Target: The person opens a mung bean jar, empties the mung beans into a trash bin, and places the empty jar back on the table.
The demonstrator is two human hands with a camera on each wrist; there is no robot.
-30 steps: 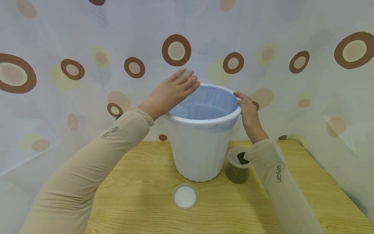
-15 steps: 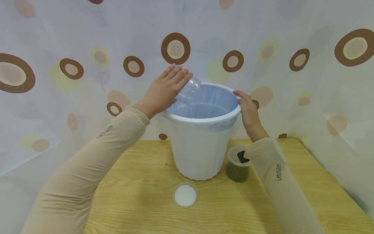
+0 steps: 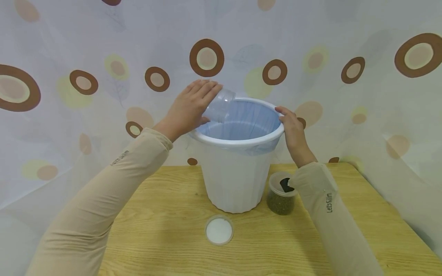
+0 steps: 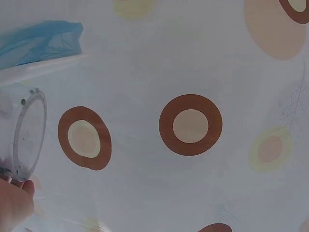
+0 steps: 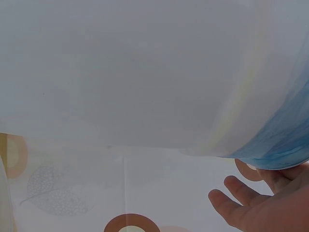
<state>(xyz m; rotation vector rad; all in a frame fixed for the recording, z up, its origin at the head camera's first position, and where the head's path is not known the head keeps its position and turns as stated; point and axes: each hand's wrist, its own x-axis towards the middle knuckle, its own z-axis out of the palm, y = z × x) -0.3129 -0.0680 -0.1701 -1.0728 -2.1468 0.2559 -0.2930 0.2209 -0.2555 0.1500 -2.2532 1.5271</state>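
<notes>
In the head view my left hand (image 3: 188, 107) holds a clear plastic jar (image 3: 218, 106), tilted over the left side of a white trash bin (image 3: 238, 172). A blue bag (image 3: 253, 115) lines the bin and folds over its rim. Dark specks cling to the jar (image 4: 30, 137) in the left wrist view, where fingertips show beneath it. My right hand (image 3: 293, 134) grips the bin's right rim. In the right wrist view, some fingers of the right hand (image 5: 270, 205) reach outside the rim beside the folded bag (image 5: 285, 137).
On the wooden table (image 3: 165, 214), a clear tub (image 3: 281, 199) of dark greenish-brown grains stands right of the bin, partly behind my right sleeve. A round white disc with a clear rim (image 3: 219, 230) lies in front. A patterned sheet (image 3: 138, 34) hangs behind.
My left hand has drawn back leftward and turned, bringing the clear jar into sight over the bin's opening. The right hand stays at the rim.
</notes>
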